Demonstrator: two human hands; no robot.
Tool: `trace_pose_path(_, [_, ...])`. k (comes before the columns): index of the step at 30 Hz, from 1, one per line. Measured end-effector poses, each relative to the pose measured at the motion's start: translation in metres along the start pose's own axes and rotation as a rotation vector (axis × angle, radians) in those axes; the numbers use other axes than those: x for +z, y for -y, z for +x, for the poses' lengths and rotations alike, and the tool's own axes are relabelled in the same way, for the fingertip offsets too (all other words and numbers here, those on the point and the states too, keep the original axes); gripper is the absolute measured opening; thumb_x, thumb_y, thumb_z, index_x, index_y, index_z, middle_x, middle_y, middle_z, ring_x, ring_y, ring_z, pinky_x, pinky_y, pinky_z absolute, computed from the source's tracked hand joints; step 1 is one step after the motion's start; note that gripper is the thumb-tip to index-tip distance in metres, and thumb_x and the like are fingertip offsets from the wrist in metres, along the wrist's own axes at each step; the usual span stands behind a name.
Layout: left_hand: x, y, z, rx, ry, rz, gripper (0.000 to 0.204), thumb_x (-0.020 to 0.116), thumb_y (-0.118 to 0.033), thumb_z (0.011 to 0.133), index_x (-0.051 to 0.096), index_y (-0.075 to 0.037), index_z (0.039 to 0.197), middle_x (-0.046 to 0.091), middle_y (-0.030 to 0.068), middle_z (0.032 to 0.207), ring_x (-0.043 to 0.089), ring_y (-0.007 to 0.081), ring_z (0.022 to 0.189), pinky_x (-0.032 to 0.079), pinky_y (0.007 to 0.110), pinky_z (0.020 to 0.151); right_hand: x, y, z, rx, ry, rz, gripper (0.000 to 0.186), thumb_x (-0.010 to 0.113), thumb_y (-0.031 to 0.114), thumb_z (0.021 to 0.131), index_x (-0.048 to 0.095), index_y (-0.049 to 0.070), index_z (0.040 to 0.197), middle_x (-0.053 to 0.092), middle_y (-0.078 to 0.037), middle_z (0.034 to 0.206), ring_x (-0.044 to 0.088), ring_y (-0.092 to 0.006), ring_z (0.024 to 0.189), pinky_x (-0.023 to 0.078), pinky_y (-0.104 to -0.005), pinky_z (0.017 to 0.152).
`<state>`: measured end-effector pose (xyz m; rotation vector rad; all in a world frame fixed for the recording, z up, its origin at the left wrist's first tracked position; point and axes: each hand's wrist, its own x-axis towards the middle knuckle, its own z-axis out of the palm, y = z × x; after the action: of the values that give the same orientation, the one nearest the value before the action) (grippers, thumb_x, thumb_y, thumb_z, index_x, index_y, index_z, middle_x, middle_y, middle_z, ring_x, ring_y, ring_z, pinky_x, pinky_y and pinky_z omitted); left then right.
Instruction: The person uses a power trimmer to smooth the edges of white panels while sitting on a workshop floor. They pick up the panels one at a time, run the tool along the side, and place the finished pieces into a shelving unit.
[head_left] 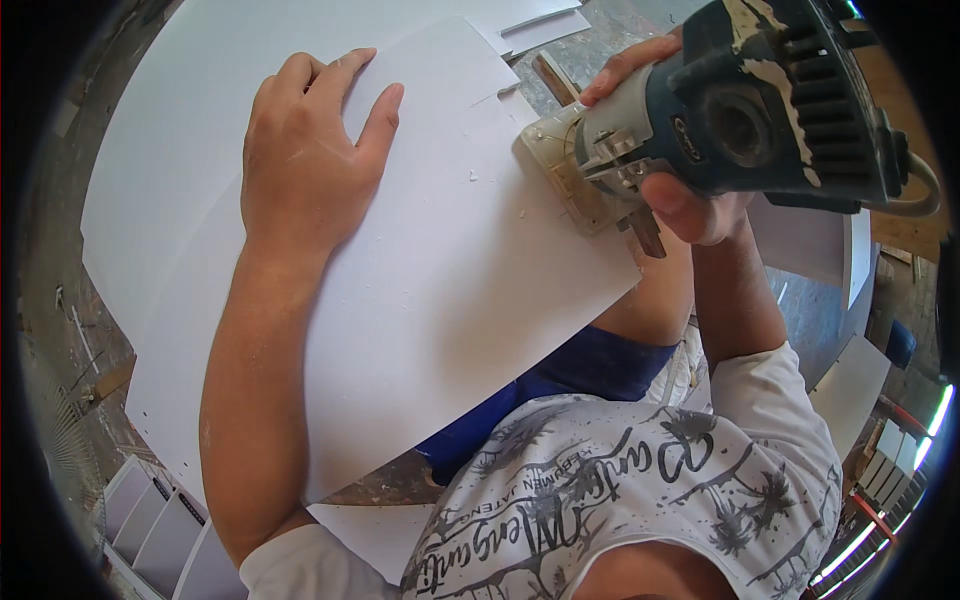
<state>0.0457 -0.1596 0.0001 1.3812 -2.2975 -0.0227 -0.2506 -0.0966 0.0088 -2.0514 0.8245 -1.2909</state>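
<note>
left hand (305, 150): spread flat, pressed on white panel (440, 280)
right hand (670, 150): gripped trim router (730, 110) at panel edge

A grey, worn tabletop (590, 30) carries the work; only bare patches of it show, near the top edge and under the sheets' lower edge. Directly on it lies a large white panel (180, 90), flat, reaching to the upper left. A second white sheet (440, 280) lies on top of that one, skewed, its right edge hanging past the tabletop. Smaller white offcuts (535, 25) lie at the far side, beside a wooden strip (555, 78). White chips dot the upper sheet.
</note>
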Motion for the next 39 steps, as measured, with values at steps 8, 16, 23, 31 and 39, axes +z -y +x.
trace_pose_path(8, [0.001, 0.002, -0.002, -0.005, -0.001, 0.007, 0.038, 0.073, -0.034, 0.095, 0.075, -0.009, 0.123, 0.063, 0.0067, 0.096, 0.061, 0.0239, 0.096, 0.054, 0.039, 0.086, 0.003, -0.002, 0.001, 0.011, 0.02, 0.041, 0.084, 0.084, 0.045, 0.086, 0.039, 0.002, 0.142, 0.063, -0.022, 0.115, 0.066, -0.0297, 0.107, 0.057, -0.0432, 0.092])
trace_pose_path(16, [0.003, 0.004, 0.0, 0.005, -0.002, -0.01, 0.036, 0.071, -0.037, 0.097, 0.075, -0.012, 0.122, 0.064, 0.0073, 0.098, 0.063, 0.0257, 0.096, 0.055, 0.04, 0.087, 0.006, -0.004, 0.003, 0.035, 0.065, 0.078, 0.089, 0.086, 0.048, 0.082, 0.036, 0.004, 0.143, 0.061, -0.022, 0.119, 0.065, -0.0311, 0.111, 0.055, -0.0444, 0.098])
trace_pose_path(23, [-0.008, 0.005, -0.001, 0.02, -0.008, -0.018, 0.038, 0.07, -0.034, 0.097, 0.073, -0.008, 0.125, 0.061, 0.011, 0.094, 0.062, 0.03, 0.091, 0.051, 0.043, 0.086, 0.039, 0.012, 0.003, 0.067, -0.188, 0.193, 0.091, 0.086, 0.04, 0.076, 0.038, 0.002, 0.143, 0.062, -0.018, 0.114, 0.066, -0.0307, 0.108, 0.055, -0.0435, 0.099])
trace_pose_path(31, [-0.007, 0.02, 0.006, 0.119, 0.055, -0.16, 0.038, 0.071, -0.025, 0.097, 0.071, -0.004, 0.128, 0.058, 0.0106, 0.093, 0.06, 0.0276, 0.087, 0.05, 0.038, 0.082, 0.02, -0.001, 0.008, 0.037, 0.039, 0.274, 0.093, 0.09, 0.046, 0.079, 0.037, 0.007, 0.146, 0.059, -0.023, 0.122, 0.062, -0.0345, 0.115, 0.052, -0.046, 0.103])
trace_pose_path(39, [0.003, 0.047, 0.014, 0.21, 0.131, -0.201, 0.042, 0.077, -0.018, 0.093, 0.069, 0.002, 0.129, 0.058, 0.011, 0.094, 0.058, 0.0245, 0.084, 0.049, 0.035, 0.079, 0.018, -0.021, 0.016, 0.106, 0.162, 0.376, 0.098, 0.093, 0.049, 0.076, 0.039, 0.016, 0.151, 0.057, -0.017, 0.129, 0.056, -0.0351, 0.125, 0.045, -0.0507, 0.111])
